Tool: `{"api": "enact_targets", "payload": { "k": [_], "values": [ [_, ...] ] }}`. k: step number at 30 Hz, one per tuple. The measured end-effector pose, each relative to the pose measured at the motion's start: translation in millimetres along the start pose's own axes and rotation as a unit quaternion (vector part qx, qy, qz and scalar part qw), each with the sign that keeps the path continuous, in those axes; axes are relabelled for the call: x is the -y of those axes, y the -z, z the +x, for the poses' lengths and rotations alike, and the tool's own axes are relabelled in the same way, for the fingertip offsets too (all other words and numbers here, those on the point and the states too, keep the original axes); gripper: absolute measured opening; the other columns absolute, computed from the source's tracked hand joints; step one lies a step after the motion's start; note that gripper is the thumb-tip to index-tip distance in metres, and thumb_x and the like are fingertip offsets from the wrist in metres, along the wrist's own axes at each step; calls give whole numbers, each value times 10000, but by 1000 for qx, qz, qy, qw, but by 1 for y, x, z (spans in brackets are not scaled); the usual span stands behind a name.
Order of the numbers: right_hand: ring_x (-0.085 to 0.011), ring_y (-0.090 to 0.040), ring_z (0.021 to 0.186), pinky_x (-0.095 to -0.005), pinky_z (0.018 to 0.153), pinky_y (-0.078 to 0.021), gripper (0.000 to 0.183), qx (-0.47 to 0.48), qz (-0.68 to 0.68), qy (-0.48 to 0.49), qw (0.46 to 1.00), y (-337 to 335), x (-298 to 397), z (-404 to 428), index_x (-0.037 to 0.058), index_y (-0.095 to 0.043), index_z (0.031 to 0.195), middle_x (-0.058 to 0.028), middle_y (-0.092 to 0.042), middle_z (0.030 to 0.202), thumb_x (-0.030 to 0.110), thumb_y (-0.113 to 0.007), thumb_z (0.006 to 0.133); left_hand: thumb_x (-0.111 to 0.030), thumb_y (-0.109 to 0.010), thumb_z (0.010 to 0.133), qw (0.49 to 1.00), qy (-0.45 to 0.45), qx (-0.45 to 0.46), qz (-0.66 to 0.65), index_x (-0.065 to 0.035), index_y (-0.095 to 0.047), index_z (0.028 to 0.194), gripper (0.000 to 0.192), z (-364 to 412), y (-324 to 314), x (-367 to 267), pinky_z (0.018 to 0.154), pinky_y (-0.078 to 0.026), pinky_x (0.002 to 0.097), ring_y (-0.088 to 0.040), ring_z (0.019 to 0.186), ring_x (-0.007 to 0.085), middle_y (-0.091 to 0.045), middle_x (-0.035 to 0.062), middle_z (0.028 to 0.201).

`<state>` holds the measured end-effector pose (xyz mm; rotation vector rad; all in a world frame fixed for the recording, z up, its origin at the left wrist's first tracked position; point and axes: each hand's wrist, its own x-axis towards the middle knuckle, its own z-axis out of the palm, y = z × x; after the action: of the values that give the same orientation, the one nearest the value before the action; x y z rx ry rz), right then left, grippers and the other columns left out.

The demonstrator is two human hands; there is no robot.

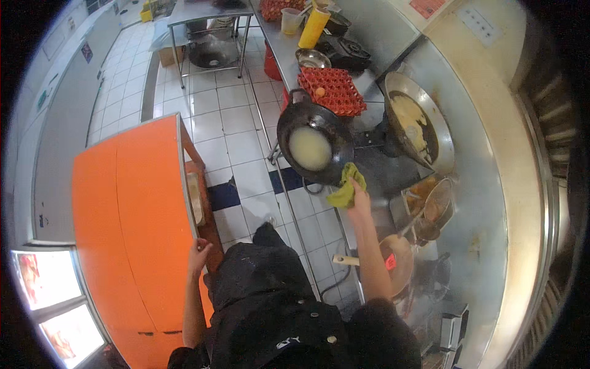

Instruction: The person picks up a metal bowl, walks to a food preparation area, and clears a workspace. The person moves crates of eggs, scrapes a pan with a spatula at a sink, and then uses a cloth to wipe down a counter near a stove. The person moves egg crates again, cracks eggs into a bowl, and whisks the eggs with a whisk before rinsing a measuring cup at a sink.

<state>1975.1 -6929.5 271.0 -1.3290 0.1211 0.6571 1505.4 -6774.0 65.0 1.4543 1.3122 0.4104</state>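
Observation:
My right hand (361,197) is closed around a yellow-green cloth (346,188) at the near rim of a dark wok (341,133). Cloudy pale-yellow liquid (309,148) lies in the wok, which is held out at the stove's left edge. A loop handle shows on its far side. My left hand (200,251) is at the side edge of an orange cabinet (133,221), its fingers curled; whether they touch the edge I cannot tell. Right of the wok, a larger metal wok (442,133) on the stove holds a pale yellow food (410,121) in dark liquid.
Stacked red egg trays (339,94) with one egg, a metal bowl (313,59) and a yellow cylinder (314,27) stand beyond the wok. Nearer on the right are a wooden-handled pan (396,265) and a strainer (438,200). Tiled floor (249,161) runs between cabinet and counter.

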Motion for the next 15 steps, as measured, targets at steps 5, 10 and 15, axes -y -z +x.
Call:
{"api": "enact_targets", "payload": {
  "k": [5, 10, 15],
  "values": [
    [-229, -621, 994, -397, 821, -537, 398, 13, 37, -1, 999, -45, 2, 111, 13, -557, 1213, -85, -601, 1136, 174, -682, 872, -213, -647, 916, 983, 39, 182, -1, -34, -551, 985, 215, 48, -8, -18, 620, -466, 312, -568, 714, 144, -602, 53, 830],
    [-220, -641, 930, -370, 781, -536, 347, -58, 54, 80, 994, -87, 37, 193, -24, -583, 1159, -94, -635, 1072, 145, -676, 870, -236, -645, 913, 988, 85, 95, 85, -13, -562, 1027, 264, 120, -17, -30, 707, -484, 331, -591, 840, 182, -618, 91, 919],
    [-219, -630, 954, -370, 783, -530, 406, -112, 38, 148, 982, -111, 56, 277, -46, -589, 1156, -104, -638, 1088, 184, -716, 847, -184, -596, 912, 987, 123, 98, -39, 11, -555, 1104, 276, 177, -4, 51, 759, -487, 350, -616, 893, 239, -645, 135, 972]
  ]
}}
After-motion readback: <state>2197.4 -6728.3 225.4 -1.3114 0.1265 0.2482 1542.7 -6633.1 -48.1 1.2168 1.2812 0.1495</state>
